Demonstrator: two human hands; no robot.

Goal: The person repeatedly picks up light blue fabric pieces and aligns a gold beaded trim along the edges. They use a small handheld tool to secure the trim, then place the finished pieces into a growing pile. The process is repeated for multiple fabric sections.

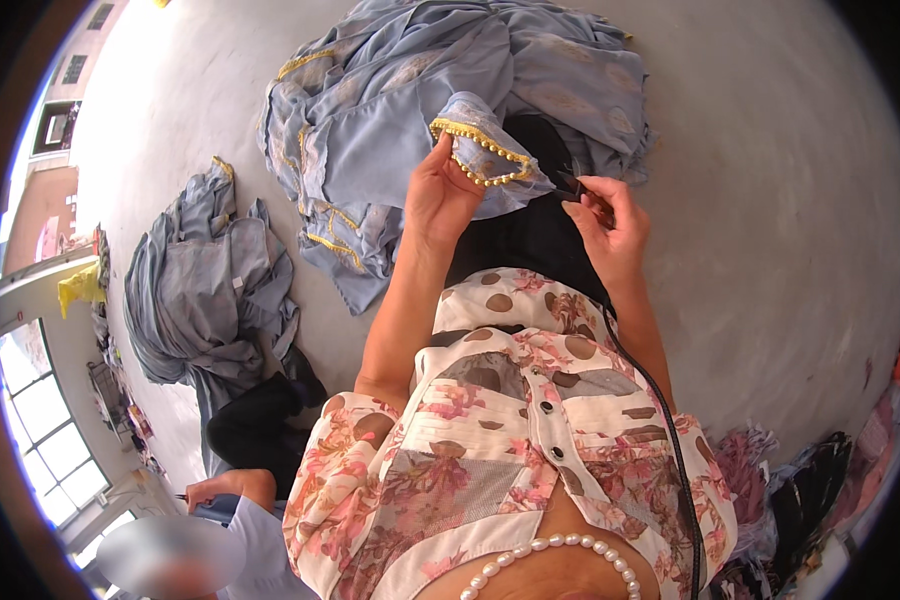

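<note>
A grey-blue garment (pixel 370 140) with yellow trim lies heaped in front of me, part of it over my dark-clad lap. My left hand (pixel 440 195) is closed on a piece of it edged with a row of gold beads (pixel 485 178), thumb on top near the yellow braid. Just right of that beaded edge, my right hand (pixel 610 222) is closed in a pinch close to the sheer corner of the fabric. Something thin and dark shows at its fingertips, too small to name.
On the left, a seated person (pixel 260 530) has a second grey-blue garment (pixel 205 290) over the legs. Piles of pink and dark cloth (pixel 770 480) lie at the lower right. A black cable (pixel 660 400) runs down my front. Windows (pixel 55 430) stand at the far left.
</note>
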